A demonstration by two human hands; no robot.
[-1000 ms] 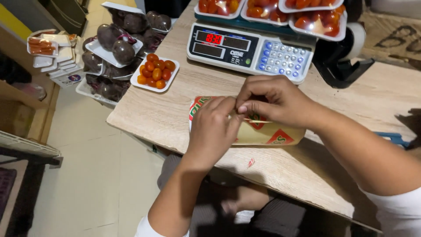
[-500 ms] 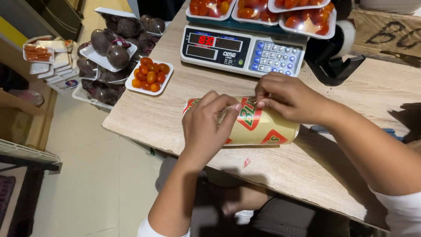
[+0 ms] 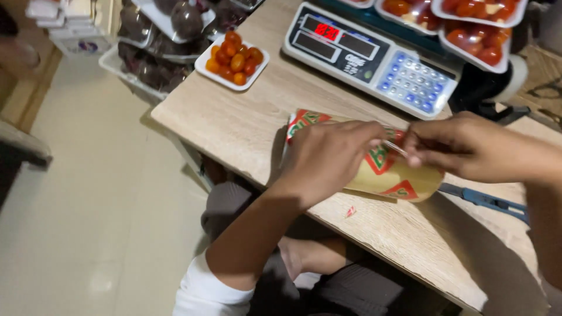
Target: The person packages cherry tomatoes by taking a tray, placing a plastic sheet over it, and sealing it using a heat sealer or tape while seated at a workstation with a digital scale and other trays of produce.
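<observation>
A yellow roll of cling film [image 3: 391, 175] with red and green triangle markings lies on its side on the light wooden table [image 3: 246, 129]. My left hand [image 3: 328, 158] rests over the roll's left half and holds it down. My right hand [image 3: 462, 146] is at the roll's upper right, its fingertips pinched on a thin clear edge of film near the left hand's fingers.
A white digital scale [image 3: 366, 55] stands behind the roll. A white tray of orange cherry tomatoes [image 3: 232, 58] sits at the table's far left corner. Wrapped tomato trays [image 3: 474, 29] lie beyond the scale. A blue-handled tool [image 3: 486, 200] lies to the right. Crates of dark produce [image 3: 158, 47] stand left.
The view has shifted left and closer. My right hand slid from the top of the roll towards its right end and now pinches the film edge. My left hand stays on the roll.
</observation>
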